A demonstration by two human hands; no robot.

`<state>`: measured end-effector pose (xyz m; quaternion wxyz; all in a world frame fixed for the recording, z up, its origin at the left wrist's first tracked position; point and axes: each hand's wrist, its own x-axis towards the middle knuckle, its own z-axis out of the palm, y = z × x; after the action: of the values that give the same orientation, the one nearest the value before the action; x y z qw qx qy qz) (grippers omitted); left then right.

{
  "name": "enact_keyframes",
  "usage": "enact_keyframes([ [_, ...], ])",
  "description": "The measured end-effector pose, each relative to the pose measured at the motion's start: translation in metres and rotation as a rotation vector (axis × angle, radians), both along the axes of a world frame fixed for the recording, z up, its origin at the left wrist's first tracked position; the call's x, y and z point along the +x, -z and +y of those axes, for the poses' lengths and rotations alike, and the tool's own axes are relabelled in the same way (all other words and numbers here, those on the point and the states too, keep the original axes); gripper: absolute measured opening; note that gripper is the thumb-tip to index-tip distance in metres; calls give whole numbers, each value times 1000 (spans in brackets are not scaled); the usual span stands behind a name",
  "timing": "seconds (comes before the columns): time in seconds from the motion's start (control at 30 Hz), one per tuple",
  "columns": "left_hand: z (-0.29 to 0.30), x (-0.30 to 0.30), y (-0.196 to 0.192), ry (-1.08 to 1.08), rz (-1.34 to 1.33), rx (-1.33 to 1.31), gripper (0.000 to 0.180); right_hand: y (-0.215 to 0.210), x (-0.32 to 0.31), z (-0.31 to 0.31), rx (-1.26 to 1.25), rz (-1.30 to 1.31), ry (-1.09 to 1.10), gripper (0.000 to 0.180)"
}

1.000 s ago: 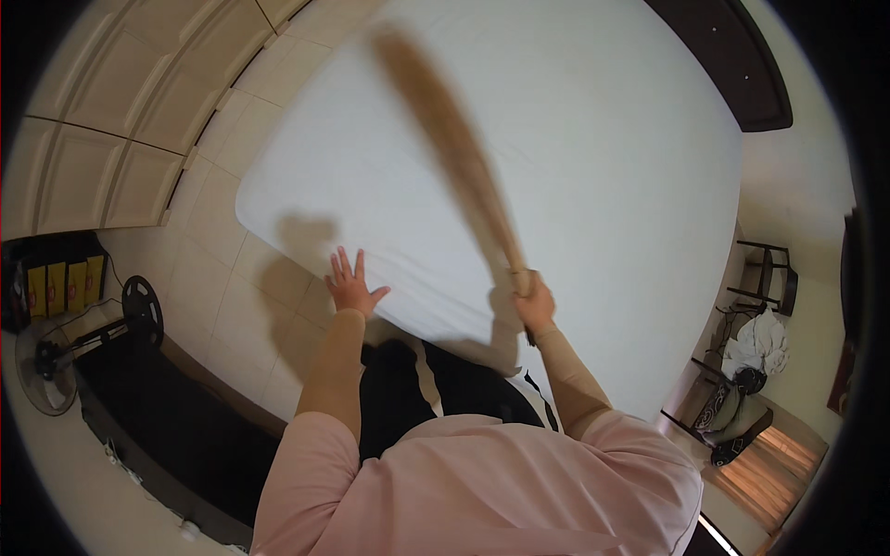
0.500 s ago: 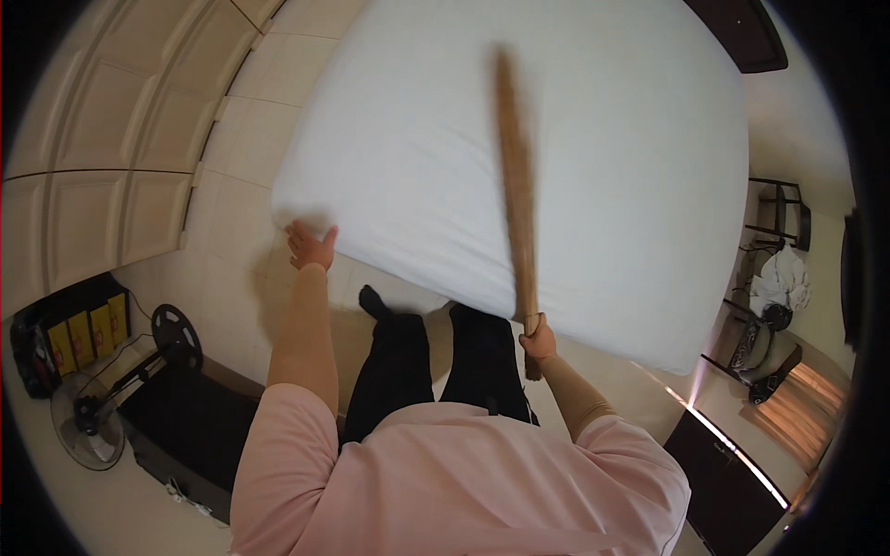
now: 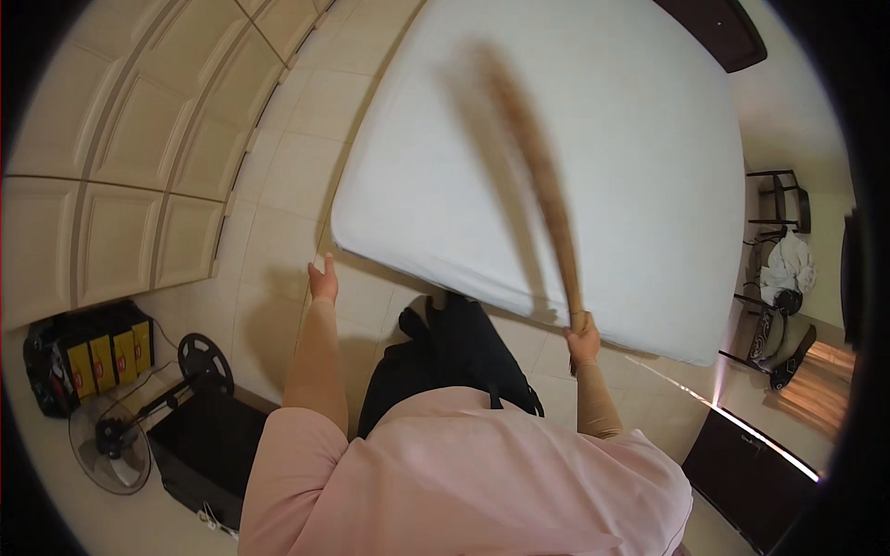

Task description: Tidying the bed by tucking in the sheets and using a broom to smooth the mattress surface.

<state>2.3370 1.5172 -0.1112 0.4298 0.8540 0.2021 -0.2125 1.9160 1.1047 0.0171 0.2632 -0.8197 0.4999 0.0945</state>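
Observation:
My right hand point(image 3: 583, 339) is wrapped round the lower end of a long brown broom point(image 3: 549, 190), a slim bundle of straw-like fibres. The broom tilts up and to the left over a mattress point(image 3: 640, 195) with a smooth white sheet. Its far end is smeared by motion, and a shadow falls on the sheet beside it. Just off the mattress's near left corner, my left hand point(image 3: 323, 280) is empty, fingers apart, above the tiled floor.
Cream panelled cupboards point(image 3: 139, 120) line the left side. At lower left are a standing fan point(image 3: 111, 443), a black box point(image 3: 209, 449) and yellow packs point(image 3: 107, 360). Dark chairs point(image 3: 783, 204) with white cloth point(image 3: 788, 264) stand at right, near a dark door point(image 3: 746, 477).
My left hand has come away from the mattress corner. The broom's base has shifted right and its tip now leans further left. The whole view has shifted, and my legs have moved.

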Motion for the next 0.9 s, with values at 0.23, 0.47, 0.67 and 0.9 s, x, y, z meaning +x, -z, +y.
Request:
enact_keyframes([
  [0.23, -83, 26, -20, 631, 45, 315, 97, 112, 72, -71, 117, -357, 892, 42],
  [0.47, -111, 60, -33, 454, 275, 409, 110, 124, 186, 21, 121, -173, 173, 55],
  [0.67, -114, 77, -22, 587, 222, 492, 119, 58, 254, 9, 293, 14, -331, 45],
  [0.9, -90, 120, -26, 884, 344, 435, 128, 22, 230, -6, 131, -125, -5, 40],
])
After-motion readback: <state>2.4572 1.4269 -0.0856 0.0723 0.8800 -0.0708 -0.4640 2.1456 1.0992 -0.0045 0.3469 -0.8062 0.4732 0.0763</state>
